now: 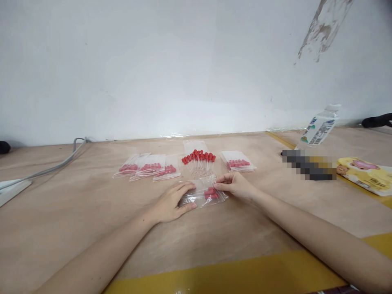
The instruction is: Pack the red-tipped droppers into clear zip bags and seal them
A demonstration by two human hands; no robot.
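A small clear plastic bag (204, 195) with red-capped droppers inside lies on the wooden table (76, 212). My left hand (173, 202) grips the bag's left end, thumb beneath and fingers on top. My right hand (234, 184) pinches the bag's right upper edge. Just behind the bag, a loose row of red-capped droppers (199, 160) lies on a clear bag.
Three filled bags (147, 168) lie at the left of the row, and one filled bag (238, 162) at its right. A white bottle (320, 128), a dark blurred object (309, 165) and a yellow packet (366, 173) sit at right. A grey cable (61, 163) runs at left.
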